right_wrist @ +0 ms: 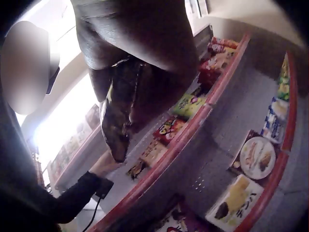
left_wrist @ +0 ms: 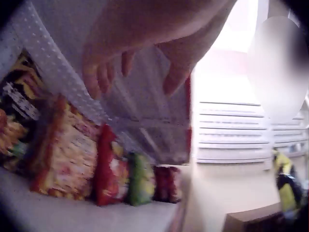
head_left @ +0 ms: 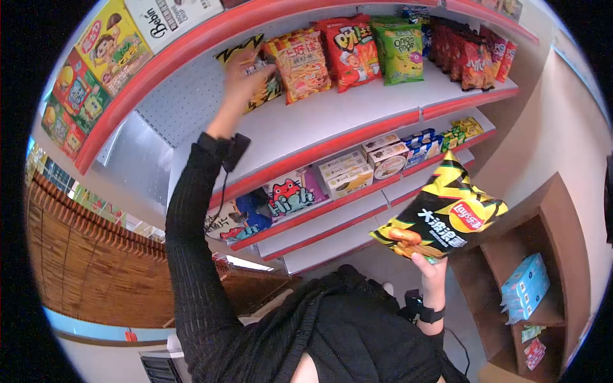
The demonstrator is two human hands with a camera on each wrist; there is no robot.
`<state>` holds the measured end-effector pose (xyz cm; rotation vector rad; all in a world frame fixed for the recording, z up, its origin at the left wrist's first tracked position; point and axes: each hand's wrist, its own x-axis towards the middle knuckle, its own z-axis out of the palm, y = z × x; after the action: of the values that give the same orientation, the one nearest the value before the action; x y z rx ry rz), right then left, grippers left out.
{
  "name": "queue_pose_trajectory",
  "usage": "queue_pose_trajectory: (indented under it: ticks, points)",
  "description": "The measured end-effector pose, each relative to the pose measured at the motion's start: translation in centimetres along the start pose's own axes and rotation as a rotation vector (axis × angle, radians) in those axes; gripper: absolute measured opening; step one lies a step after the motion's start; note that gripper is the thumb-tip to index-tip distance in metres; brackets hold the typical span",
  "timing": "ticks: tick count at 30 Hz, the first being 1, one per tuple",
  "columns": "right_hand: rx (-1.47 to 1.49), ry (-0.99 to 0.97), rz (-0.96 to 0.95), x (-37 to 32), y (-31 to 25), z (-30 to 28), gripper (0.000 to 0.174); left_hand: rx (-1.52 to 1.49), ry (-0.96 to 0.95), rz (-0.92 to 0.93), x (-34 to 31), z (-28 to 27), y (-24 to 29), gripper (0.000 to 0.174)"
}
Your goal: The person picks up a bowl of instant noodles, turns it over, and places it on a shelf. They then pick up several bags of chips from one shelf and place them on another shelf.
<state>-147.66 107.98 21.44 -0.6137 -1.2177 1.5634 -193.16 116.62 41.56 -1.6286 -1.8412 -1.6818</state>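
Note:
My right hand [head_left: 434, 273] grips a black and yellow Lay's chip bag [head_left: 440, 214] near its lower edge, thumb on the printed front. From the right wrist view, the same bag [right_wrist: 117, 108] shows dark and partly hidden behind the hand [right_wrist: 140, 38]. At the upper shelf, my left hand [head_left: 246, 80] overlaps another black and yellow chip bag [head_left: 265, 89] standing at the row's left end. In the left wrist view that hand [left_wrist: 145, 43] has its fingers loosely extended, nothing between them, above and apart from the row of bags.
Beside the black bag stand a noodle-print snack bag [head_left: 299, 67], a red bag [head_left: 354, 54], a green bag [head_left: 400, 54] and several red packs [head_left: 476, 64]. Boxes [head_left: 348, 172] fill the lower shelf [head_left: 383, 204]. A brown cabinet [head_left: 498, 255] with a blue pack [head_left: 527, 287] stands right.

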Motion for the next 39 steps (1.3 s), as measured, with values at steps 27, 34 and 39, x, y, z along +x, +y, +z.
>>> queue_pose_trajectory:
  ticks: [27, 34, 39]
  points:
    - [0.004, 0.318, 0.070, -7.0, 0.4, -2.6, 0.055, -0.562, -0.124, -0.536, -1.2, -7.7, -2.3, 0.041]
    - [0.004, 0.296, 0.044, -7.9, -1.9, -7.3, 0.050, -0.449, -0.415, -0.458, -10.7, -2.2, 7.2, 0.033]
    - [-0.005, 0.325, -0.050, -9.2, -3.6, -9.1, 0.051, -0.697, -0.761, -0.539, -17.8, 8.2, 12.8, 0.050]
